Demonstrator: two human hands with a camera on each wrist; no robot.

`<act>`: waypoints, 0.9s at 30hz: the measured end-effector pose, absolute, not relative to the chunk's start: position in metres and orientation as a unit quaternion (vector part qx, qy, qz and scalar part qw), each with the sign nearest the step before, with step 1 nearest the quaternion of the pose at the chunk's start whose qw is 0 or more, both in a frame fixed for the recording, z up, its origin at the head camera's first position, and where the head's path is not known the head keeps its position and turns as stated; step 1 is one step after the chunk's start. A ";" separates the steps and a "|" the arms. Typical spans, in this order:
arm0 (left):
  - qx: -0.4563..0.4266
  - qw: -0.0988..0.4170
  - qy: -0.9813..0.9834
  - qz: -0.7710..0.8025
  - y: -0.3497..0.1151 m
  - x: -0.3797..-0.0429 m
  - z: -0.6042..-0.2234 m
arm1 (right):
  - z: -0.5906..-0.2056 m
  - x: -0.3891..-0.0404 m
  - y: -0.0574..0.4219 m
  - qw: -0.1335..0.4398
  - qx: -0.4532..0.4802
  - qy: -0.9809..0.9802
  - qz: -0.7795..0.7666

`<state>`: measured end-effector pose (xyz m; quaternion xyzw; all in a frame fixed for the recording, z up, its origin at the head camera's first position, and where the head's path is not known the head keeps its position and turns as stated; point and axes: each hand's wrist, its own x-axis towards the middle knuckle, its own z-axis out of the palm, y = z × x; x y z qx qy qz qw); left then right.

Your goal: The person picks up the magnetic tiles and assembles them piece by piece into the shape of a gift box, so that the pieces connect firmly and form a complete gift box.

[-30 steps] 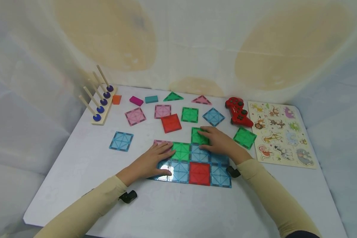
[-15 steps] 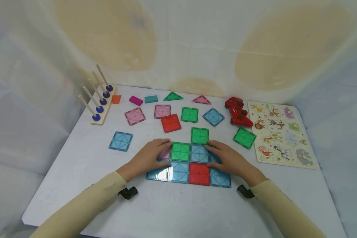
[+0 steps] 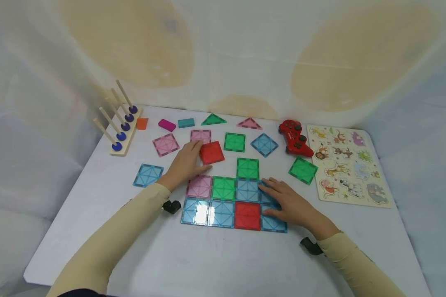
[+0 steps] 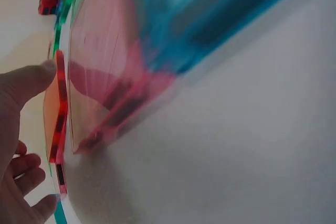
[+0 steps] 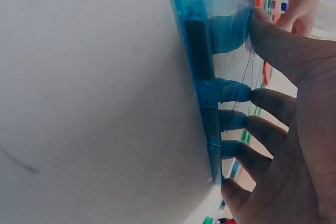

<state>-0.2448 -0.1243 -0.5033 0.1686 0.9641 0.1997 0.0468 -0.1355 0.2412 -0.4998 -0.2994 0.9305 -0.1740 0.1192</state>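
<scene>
My left hand (image 3: 183,163) reaches over the table beside a loose red magnetic tile (image 3: 212,153), its fingers spread. In the left wrist view the thumb (image 4: 31,81) overlaps the near edge of that red tile, with the other fingers beyond it. The red tile partly covers a pink tile (image 3: 200,135). My right hand (image 3: 291,203) rests with extended fingers on blue tiles (image 3: 274,224) at the right end of a joined tile layout. That layout includes a pink tile (image 3: 199,187), green tiles (image 3: 224,188) and a red tile (image 3: 247,215).
Loose square tiles and triangles, such as a green triangle (image 3: 213,119), lie farther back. A wooden peg stand (image 3: 128,136) with blue beads is at the left. A red game controller (image 3: 295,139) and an animal puzzle board (image 3: 351,167) lie at the right.
My left hand has left the pink tile in the layout and moved up to the loose red tile. My right hand has moved back from the upper green tile onto the blue tiles.
</scene>
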 end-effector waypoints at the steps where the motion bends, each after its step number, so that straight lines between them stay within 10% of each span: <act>1: 0.173 0.052 0.964 0.196 -0.124 -0.249 -0.503 | -0.500 -0.136 0.241 0.121 -0.297 0.931 -0.175; 27: 0.212 0.087 0.950 0.213 -0.119 -0.264 -0.506 | -0.501 -0.136 0.241 0.132 -0.289 0.928 -0.195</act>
